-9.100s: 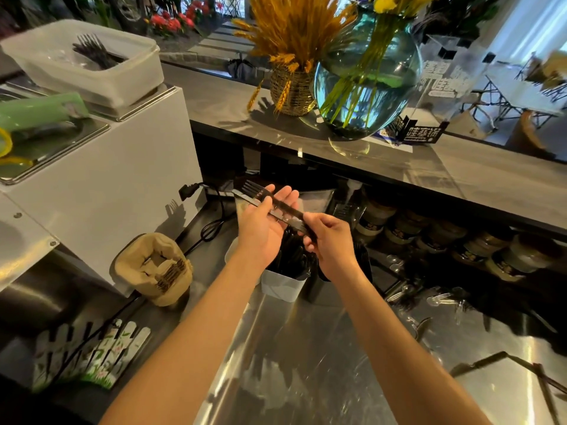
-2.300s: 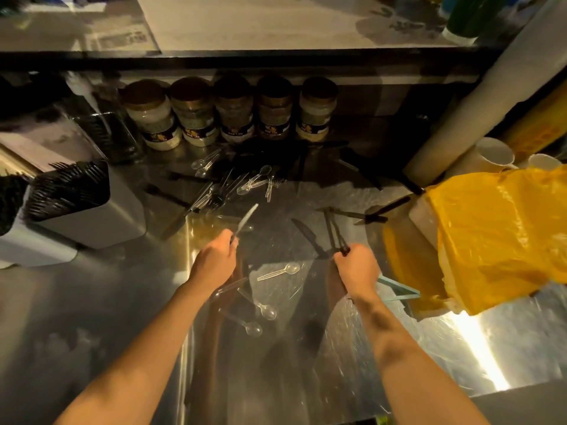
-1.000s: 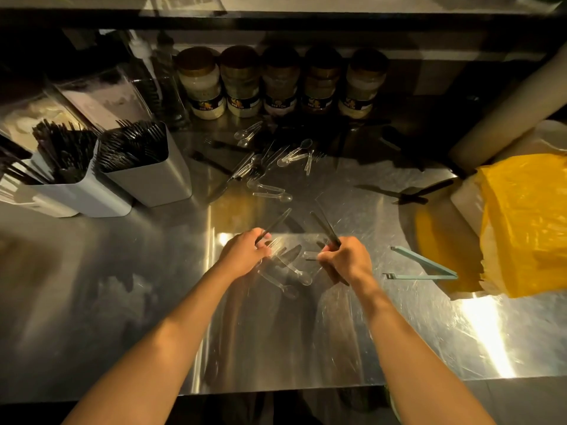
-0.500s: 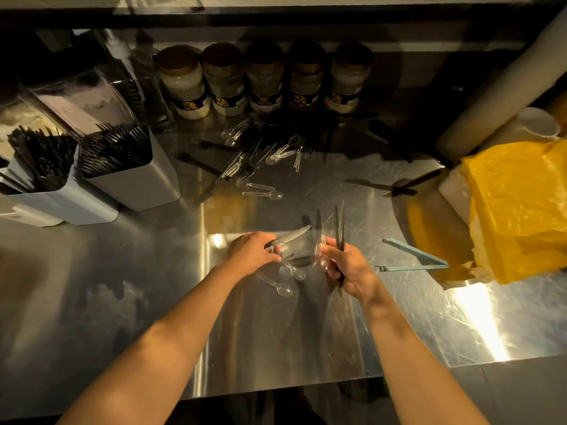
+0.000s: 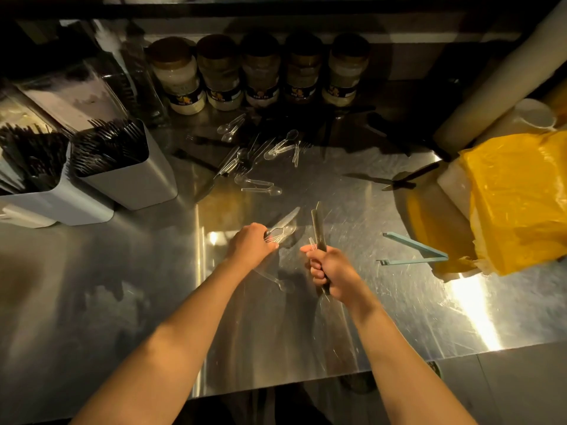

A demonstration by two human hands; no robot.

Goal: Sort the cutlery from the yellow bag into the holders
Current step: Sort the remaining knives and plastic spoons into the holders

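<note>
Loose cutlery: clear plastic spoons (image 5: 260, 187) and dark pieces lie scattered on the steel counter (image 5: 122, 286), far of centre, just near a row of jars (image 5: 260, 75).
Single spoon: one more clear spoon (image 5: 276, 282) lies on the counter between the two wrists.
Yellow bag (image 5: 518, 204): slumped at the right edge of the counter, well apart from the holders.
Holders: two pale holders (image 5: 132, 182) stand side by side at the far left, both packed with black cutlery, prongs up.
Left hand (image 5: 250, 250): fingers curled round a small bunch of cutlery; a knife (image 5: 283, 220) and some clear pieces stick out far-right from the fist.
Right hand (image 5: 329, 271): fingers wrapped round dark knives (image 5: 317, 231) held nearly upright, tips pointing far, with thin clear pieces beside them at the thumb.
Arms: both forearms reach in from the near edge, the hands close together but apart, above the counter's middle.
Nearby: pale green tongs (image 5: 411, 253) lie just left of the bag; a dark knife (image 5: 377, 180) lies far of them; a white cup (image 5: 535, 113) stands at the far right.
Hard to make out: the dark pieces near the jars merge into shadow; how many pieces each hand holds cannot be told.
</note>
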